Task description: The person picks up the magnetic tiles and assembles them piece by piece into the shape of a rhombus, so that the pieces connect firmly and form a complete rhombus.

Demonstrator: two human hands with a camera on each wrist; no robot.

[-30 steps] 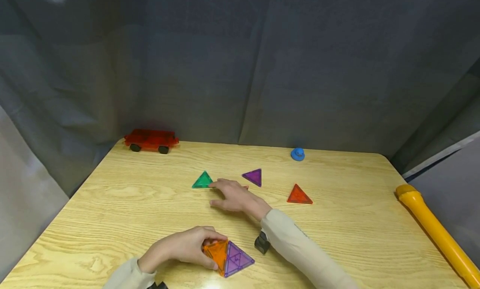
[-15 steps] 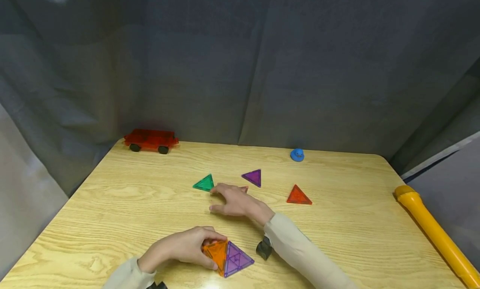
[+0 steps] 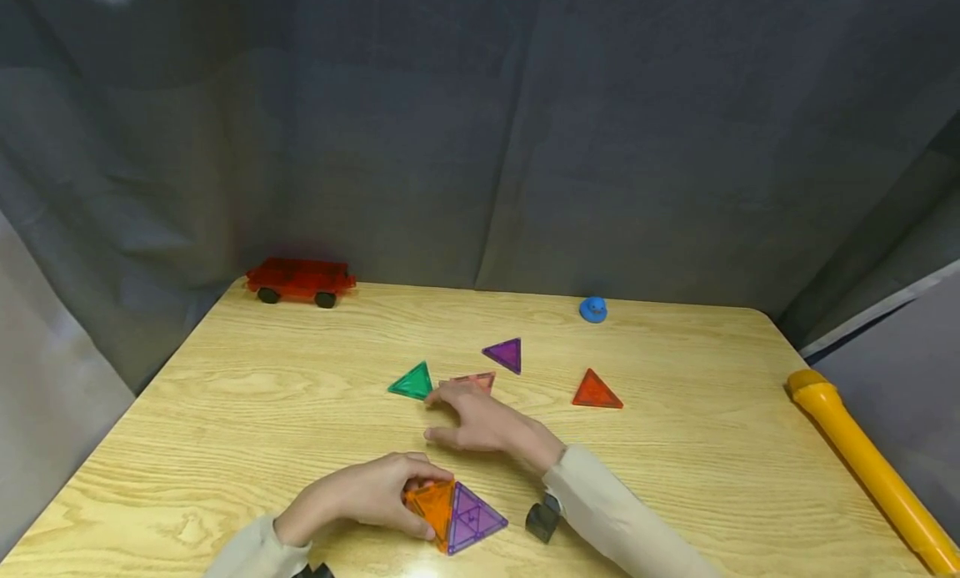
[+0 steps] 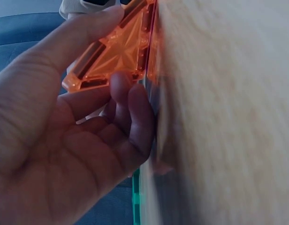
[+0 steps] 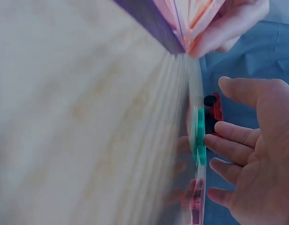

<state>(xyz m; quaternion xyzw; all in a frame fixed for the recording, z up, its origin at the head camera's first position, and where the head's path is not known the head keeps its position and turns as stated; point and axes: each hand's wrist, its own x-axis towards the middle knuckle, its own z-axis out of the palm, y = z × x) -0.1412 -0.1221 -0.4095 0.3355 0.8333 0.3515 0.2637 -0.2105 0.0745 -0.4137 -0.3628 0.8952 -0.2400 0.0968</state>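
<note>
Green translucent triangular plastic tile [image 3: 412,382] lies flat on the pale wooden table [image 3: 247,444] in the head view, left of centre, by the right hand's [image 3: 480,424] fingertips. A pink translucent triangular tile [image 3: 482,381] lies just right of it. Nearer, the left hand [image 3: 378,495] holds an orange translucent triangular tile [image 3: 435,503] against a light purple one [image 3: 474,521].

In the left wrist view, thumb and curled fingers pinch the orange tile.

In the right wrist view, the fingers are loose, one apparently touching the green tile's edge. Fetching that tile seems the step in hand; next probably calls for a pinch grip.
</note>
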